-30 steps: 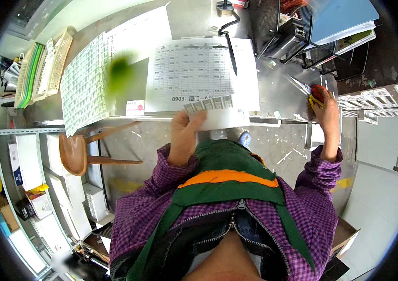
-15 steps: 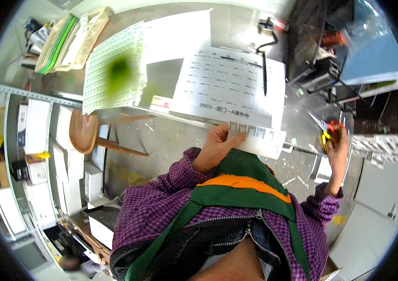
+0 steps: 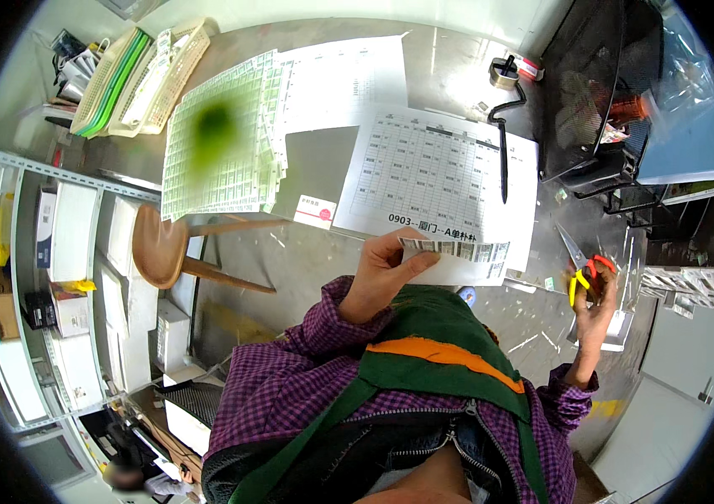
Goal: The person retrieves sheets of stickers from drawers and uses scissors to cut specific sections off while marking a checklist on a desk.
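Head view: left hand (image 3: 380, 281) pinches a strip (image 3: 468, 260) by one end, likely leaving its print clear. Right hand (image 3: 595, 312) curls round scissors' (image 3: 580, 258) handles.

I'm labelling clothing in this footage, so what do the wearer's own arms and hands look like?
The left hand and right hand are bare. Both arms wear long sleeves in purple with a small dark check, the left cuff looking gathered.
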{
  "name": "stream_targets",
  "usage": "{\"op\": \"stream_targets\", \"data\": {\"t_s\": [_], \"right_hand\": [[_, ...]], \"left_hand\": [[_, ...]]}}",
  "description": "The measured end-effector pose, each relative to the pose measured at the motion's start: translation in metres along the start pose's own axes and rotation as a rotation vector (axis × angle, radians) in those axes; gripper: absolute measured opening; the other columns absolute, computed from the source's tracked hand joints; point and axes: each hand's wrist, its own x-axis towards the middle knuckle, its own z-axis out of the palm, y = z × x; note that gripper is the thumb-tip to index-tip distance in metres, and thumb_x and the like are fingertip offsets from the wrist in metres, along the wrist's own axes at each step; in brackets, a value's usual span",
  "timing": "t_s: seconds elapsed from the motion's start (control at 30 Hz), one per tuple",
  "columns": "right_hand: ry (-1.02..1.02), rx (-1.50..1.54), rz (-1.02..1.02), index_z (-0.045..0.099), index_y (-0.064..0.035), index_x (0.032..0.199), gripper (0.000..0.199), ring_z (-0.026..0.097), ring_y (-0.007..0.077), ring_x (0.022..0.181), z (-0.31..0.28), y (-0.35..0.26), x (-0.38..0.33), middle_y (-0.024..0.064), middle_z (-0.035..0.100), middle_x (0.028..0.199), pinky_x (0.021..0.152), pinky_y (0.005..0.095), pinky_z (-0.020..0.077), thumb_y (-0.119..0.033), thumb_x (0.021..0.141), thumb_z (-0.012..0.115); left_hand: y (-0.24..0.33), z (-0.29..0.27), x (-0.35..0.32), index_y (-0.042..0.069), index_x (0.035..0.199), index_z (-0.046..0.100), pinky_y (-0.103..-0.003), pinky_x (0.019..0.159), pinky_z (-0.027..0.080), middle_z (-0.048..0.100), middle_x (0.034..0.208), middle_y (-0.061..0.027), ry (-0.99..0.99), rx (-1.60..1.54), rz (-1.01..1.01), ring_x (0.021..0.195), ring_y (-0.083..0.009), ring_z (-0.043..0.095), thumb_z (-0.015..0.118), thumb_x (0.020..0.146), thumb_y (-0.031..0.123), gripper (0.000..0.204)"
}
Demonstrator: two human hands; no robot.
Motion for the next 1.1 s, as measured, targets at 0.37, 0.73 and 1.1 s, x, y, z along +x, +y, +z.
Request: {"op": "stream_targets", "data": {"t_s": [0.37,0.73,1.1], "right_hand": [[0.198,-0.041,-0.04,0.05,-0.0026,0.129,0.053,0.061,0.0216,0.103,0.03,-0.002,-0.014,0.013,0.056,0.123,0.09,0.0333,0.0503,0.006,0.079,0.065],[0.219,-0.022,-0.073,0.05,-0.0013,0.13,0.054,0.06,0.0217,0.106,0.039,-0.006,-0.013,0.0125,0.055,0.125,0.09,0.0324,0.051,0.006,0.079,0.065],[0.136,0.057,-0.04,0.053,-0.0047,0.13,0.061,0.063,0.0194,0.099,0.039,-0.002,-0.009,0.0117,0.061,0.113,0.087,0.0307,0.0523,0.007,0.073,0.07]], "left_hand": [[0.008,-0.003,0.013,-0.002,0.105,0.066,-0.023,0.076,0.049,0.068,0.1,-0.0044,0.086,0.088,0.01,0.086,-0.0079,0.06,0.064,0.091,0.002,0.015],[0.007,-0.008,0.021,-0.002,0.106,0.066,-0.023,0.077,0.047,0.068,0.096,-0.0026,0.288,-0.052,0.002,0.086,-0.0067,0.059,0.058,0.096,0.011,0.018],[-0.003,0.014,0.025,-0.002,0.108,0.067,-0.021,0.072,0.046,0.069,0.094,-0.003,0.265,0.062,0.011,0.08,-0.0063,0.059,0.059,0.094,0.011,0.02]]}}
